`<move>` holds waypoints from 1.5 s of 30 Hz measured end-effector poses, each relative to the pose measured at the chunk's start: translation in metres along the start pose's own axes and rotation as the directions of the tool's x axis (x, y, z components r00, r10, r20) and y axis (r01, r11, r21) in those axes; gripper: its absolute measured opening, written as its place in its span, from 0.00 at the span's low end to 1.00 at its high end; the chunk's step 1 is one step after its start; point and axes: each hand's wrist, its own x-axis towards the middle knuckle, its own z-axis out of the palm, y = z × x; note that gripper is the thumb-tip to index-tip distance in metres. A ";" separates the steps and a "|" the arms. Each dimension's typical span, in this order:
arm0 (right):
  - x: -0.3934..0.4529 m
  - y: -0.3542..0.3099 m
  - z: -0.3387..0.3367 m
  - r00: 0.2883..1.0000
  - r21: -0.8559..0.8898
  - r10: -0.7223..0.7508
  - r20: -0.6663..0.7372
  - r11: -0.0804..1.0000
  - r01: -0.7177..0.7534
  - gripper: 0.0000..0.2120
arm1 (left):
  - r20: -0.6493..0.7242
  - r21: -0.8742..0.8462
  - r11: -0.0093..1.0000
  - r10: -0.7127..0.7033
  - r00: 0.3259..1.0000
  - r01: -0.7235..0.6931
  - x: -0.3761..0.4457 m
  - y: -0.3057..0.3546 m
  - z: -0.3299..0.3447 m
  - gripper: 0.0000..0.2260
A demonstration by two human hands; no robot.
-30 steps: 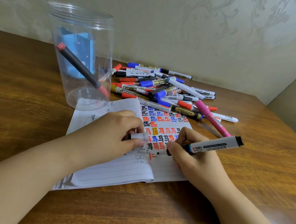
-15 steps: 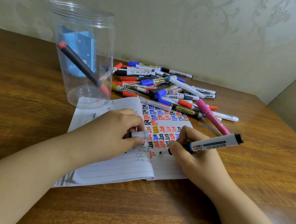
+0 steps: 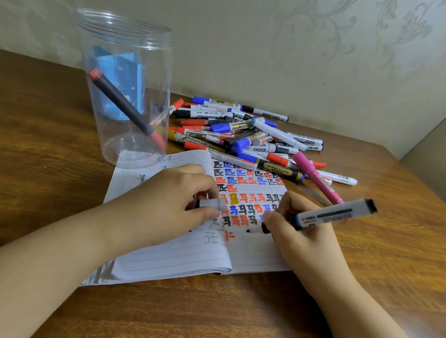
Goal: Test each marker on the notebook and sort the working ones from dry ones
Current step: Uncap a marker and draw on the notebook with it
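Since the earlier frame we note only the right hand nudging its pinched marker along the notebook, left hand gripping the cap; one marker sits in the jar, the pile awaiting sorting.

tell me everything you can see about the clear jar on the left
The clear jar is a tall, round, see-through container, plastic by the look of it, with a threaded rim and no lid. It stands upright on the wooden table, its base over the notebook's far left corner. Inside, one dark marker with red ends leans diagonally against the wall. A blue box shows through it from behind. Neither hand touches it.
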 end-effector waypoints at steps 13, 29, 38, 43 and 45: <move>0.000 -0.015 0.003 0.996 0.414 0.009 0.088 0.909 -0.044 0.11 | 0.032 -0.213 0.977 0.032 0.999 -0.025 -0.004 0.018 0.002 0.03; 0.002 -0.016 0.000 0.983 0.657 0.186 0.002 0.741 -0.142 0.10 | -0.024 -0.144 0.989 0.036 0.999 -0.039 -0.006 0.024 0.002 0.08; 0.001 -0.025 0.000 0.992 0.676 0.120 -0.036 0.734 -0.064 0.10 | -0.042 -0.140 0.989 0.036 0.998 -0.042 -0.003 0.026 0.003 0.02; -0.005 -0.048 -0.022 0.992 0.619 0.049 -0.113 0.785 0.032 0.33 | 0.006 -0.143 0.990 0.009 1.000 -0.008 -0.003 0.037 -0.023 0.01; -0.006 -0.064 -0.025 0.997 0.571 0.048 -0.058 0.821 -0.006 0.27 | 0.003 -0.052 0.999 -0.003 1.000 0.004 -0.013 0.040 -0.044 0.03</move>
